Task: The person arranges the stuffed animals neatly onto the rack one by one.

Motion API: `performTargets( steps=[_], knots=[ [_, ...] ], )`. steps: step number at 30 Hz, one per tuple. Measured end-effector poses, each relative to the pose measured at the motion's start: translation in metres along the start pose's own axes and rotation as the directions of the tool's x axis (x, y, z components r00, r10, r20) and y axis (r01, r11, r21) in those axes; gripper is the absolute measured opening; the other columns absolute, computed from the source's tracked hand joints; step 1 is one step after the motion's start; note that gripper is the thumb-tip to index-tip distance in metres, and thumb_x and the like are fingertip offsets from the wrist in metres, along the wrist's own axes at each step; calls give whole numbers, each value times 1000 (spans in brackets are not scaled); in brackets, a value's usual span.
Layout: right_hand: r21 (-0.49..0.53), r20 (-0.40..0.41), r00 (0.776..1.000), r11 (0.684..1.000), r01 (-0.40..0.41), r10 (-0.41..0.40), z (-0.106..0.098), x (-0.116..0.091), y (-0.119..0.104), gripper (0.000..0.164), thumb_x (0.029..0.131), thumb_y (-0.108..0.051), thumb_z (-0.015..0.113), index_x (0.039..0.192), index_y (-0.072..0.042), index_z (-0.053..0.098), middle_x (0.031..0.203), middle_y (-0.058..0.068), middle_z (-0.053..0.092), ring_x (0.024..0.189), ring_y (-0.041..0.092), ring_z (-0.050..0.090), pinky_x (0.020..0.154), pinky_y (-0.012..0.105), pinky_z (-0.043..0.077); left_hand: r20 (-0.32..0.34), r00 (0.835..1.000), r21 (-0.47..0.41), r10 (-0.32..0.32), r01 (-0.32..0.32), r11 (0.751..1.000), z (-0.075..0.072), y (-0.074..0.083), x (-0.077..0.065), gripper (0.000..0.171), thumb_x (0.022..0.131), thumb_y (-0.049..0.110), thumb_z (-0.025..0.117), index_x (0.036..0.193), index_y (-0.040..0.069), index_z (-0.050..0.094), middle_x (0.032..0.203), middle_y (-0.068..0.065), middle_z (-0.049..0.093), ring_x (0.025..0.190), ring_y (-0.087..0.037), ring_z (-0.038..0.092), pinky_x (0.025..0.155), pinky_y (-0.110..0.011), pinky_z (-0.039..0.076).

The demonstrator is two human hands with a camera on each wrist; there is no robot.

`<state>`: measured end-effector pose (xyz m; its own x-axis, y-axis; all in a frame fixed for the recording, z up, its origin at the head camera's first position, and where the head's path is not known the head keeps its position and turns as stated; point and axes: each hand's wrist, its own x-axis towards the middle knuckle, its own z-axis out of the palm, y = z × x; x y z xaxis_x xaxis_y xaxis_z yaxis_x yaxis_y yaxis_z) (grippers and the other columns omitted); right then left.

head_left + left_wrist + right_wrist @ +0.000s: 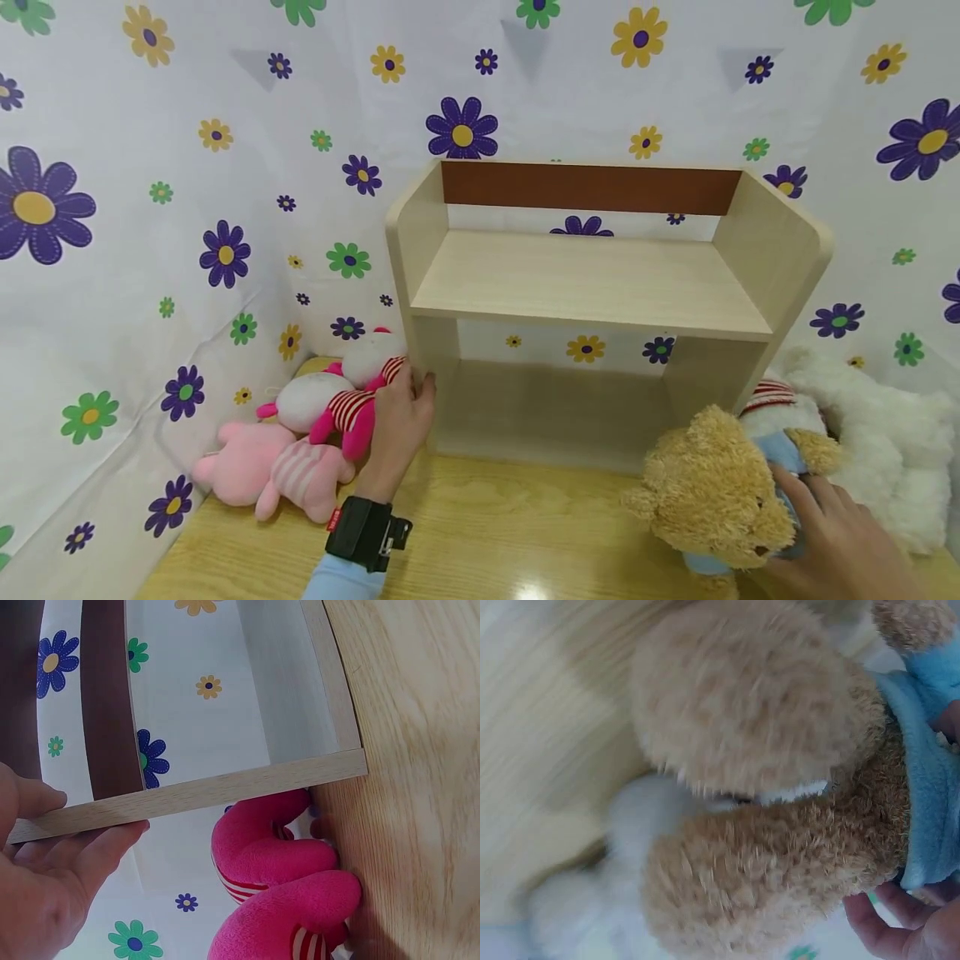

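My left hand point(397, 429) grips the edge of the left side panel of a pale wooden two-tier shelf point(592, 279). In the left wrist view the thumb lies on one side of that panel point(225, 786) and the fingers on the other. At the right, my right hand point(843, 533) holds a curly tan teddy bear point(716, 492) by its blue-clothed body. The bear is tilted sideways, its head toward the middle of the table. The right wrist view shows its furry legs point(772, 870) and blue top point(930, 795) close up, with fingers around the top.
Left of the shelf lie a pink plush toy point(247, 462) and two white-and-magenta striped ones point(318, 400). A fluffy white plush point(892, 450) and another with red stripes point(783, 404) sit behind the bear. Flowered cloth point(285, 167) hangs behind the wooden table point(495, 525).
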<state>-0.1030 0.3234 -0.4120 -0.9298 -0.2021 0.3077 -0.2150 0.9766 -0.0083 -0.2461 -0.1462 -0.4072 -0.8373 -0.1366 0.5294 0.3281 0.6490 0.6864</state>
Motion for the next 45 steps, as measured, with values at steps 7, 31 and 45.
performTargets(
  steps=[7,31,45],
  knots=[
    [341,-217,975,939,33,44,2,29,-61,115,47,-28,102,144,-1,45,110,24,64,96,43,65,68,62,55,-34,999,15,40,-40,999,-3,-1,0,12,96,9,65,95,-1,59,57,-7,51,51,-15,41,46,-27,32],
    [712,-123,946,691,-126,300,68,137,-146,96,76,-31,90,147,0,34,128,35,58,112,54,64,85,62,56,-55,995,17,79,-78,997,3,1,-4,11,94,5,65,89,-4,59,57,-11,54,49,-12,40,44,-25,29],
    [732,-177,931,675,-92,318,95,185,-158,87,82,-43,83,144,1,41,92,18,61,59,19,52,46,30,37,-33,999,15,42,-41,999,3,-2,-5,11,96,7,65,93,-3,60,59,-12,56,51,-15,42,46,-26,33]
  ],
)
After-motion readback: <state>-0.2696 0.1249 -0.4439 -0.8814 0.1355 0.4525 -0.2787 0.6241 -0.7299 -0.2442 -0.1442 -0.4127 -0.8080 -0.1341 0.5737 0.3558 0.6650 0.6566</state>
